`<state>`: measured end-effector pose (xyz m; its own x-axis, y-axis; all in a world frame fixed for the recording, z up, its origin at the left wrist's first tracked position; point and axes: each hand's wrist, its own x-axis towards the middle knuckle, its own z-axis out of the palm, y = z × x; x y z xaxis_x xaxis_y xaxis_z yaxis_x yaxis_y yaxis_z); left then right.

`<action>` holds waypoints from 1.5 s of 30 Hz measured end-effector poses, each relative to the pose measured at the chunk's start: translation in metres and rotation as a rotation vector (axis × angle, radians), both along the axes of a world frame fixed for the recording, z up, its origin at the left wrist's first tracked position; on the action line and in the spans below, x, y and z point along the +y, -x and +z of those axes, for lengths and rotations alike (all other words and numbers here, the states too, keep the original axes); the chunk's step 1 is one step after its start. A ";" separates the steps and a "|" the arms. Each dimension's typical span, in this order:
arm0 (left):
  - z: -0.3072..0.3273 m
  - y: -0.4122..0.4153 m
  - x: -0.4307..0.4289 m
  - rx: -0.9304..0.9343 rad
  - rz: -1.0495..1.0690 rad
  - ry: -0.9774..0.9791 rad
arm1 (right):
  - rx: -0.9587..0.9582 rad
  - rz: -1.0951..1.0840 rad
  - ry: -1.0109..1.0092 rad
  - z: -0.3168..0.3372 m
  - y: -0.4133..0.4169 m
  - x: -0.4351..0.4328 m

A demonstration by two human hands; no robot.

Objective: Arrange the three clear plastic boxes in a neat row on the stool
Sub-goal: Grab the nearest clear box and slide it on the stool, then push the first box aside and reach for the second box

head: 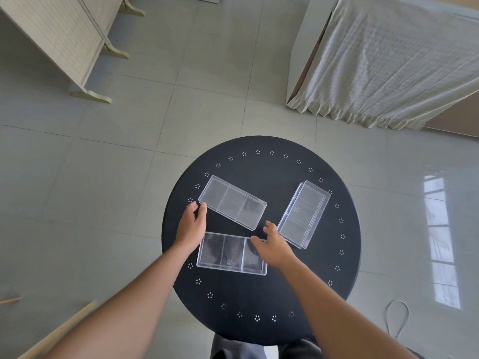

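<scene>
Three clear plastic boxes lie scattered on a round black stool (261, 294). The far-left box (232, 202) is slanted, the right box (303, 213) stands nearly lengthwise and tilted, and the near box (228, 253) lies roughly crosswise. My left hand (191, 225) hovers at the near-left corner of the far-left box, fingers curled and apart, touching or almost touching its edge. Above the right end of the near box is my right hand (273, 246), fingers spread, holding nothing. That hand hides part of the near box.
The stool stands on a grey tiled floor. A white slatted screen (64, 40) is at the far left, a cloth-covered piece of furniture (388, 60) at the far right. A wooden stick (59, 330) lies near left, a looped cord (396, 317) near right.
</scene>
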<state>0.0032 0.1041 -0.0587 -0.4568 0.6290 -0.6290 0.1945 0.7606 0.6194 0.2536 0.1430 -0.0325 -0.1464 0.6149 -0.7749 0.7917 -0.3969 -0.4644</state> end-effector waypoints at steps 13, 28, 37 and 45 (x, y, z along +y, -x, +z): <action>-0.012 0.018 0.011 0.037 -0.187 -0.094 | 0.086 -0.147 0.009 0.003 0.022 0.012; 0.001 0.036 0.016 0.278 -0.098 -0.261 | 0.130 -0.191 -0.272 0.020 0.019 0.018; 0.009 0.027 0.015 -0.017 -0.083 -0.029 | 0.158 -0.088 -0.115 0.011 0.015 0.040; 0.021 0.009 0.023 0.044 -0.055 -0.086 | 0.187 -0.078 -0.112 0.013 -0.003 0.075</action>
